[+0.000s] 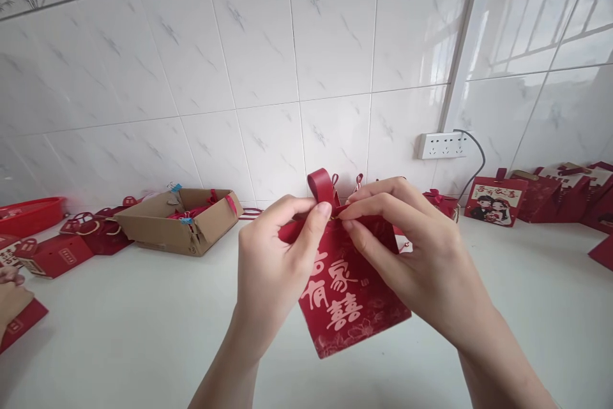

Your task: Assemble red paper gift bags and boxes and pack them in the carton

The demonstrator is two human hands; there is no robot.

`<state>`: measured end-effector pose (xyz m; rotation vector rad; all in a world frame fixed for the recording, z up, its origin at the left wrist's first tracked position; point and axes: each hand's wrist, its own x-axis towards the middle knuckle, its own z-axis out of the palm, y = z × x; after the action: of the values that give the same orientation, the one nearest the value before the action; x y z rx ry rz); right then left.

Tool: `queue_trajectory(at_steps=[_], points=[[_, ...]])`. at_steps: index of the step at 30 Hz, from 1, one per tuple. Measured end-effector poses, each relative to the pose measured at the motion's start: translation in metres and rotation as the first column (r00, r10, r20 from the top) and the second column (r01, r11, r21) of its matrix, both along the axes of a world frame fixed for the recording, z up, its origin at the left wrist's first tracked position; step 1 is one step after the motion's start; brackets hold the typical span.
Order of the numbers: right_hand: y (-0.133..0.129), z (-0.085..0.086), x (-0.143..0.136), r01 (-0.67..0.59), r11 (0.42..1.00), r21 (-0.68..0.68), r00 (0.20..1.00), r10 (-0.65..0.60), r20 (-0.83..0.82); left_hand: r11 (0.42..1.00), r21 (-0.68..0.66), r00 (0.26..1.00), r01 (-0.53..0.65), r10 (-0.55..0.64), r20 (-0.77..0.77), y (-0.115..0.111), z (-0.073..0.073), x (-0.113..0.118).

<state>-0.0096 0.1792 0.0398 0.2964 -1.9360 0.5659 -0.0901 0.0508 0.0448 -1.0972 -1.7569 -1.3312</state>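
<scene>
A red gift box [354, 288] with pale pink Chinese characters hangs tilted above the white table, held up by both hands. My left hand [282, 256] pinches the base of its looped red strap handle [320, 184] between thumb and fingers. At the box's top edge, just right of the strap, my right hand [407, 237] is closed with thumb and fingertips together. A small gold-coloured bit shows between the two hands. Whatever else lies under the right fingertips is hidden.
A cardboard box [167, 233] with red ribbons stands at the back left, beside several red gift boxes [62, 256]. More gift boxes [498, 200] line the right, below a power strip [443, 145] with a cable. Another person's hand [13, 300] is at the far left.
</scene>
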Motion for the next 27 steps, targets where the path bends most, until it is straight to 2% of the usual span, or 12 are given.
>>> queue_trajectory(at_steps=[5, 10, 16, 20, 27], points=[[-0.001, 0.0, -0.001, -0.005, 0.999, -0.033, 1.0, 0.006, 0.025, 1.0, 0.002, 0.999, 0.017, -0.016, -0.037, 0.001, -0.001, -0.001], [0.0, 0.001, 0.001, -0.039, 0.979, -0.202, 0.995, 0.057, 0.084, 0.998, -0.011, 0.994, 0.054, -0.055, -0.094, 0.001, 0.0, -0.001], [0.002, 0.008, 0.01, -0.125, 0.946, -0.299, 0.949, 0.202, 0.241, 0.989, -0.045, 0.968, 0.141, -0.147, -0.204, 0.0, -0.001, -0.004], [0.001, 0.011, 0.013, -0.106, 0.95, -0.294, 0.946, 0.188, 0.266, 0.982, -0.074, 0.975, 0.173, -0.181, -0.127, -0.001, -0.002, -0.003], [-0.002, 0.011, 0.013, -0.126, 0.948, -0.293, 0.914, 0.226, 0.337, 0.982, -0.029, 0.981, 0.186, -0.184, 0.058, 0.0, 0.0, 0.0]])
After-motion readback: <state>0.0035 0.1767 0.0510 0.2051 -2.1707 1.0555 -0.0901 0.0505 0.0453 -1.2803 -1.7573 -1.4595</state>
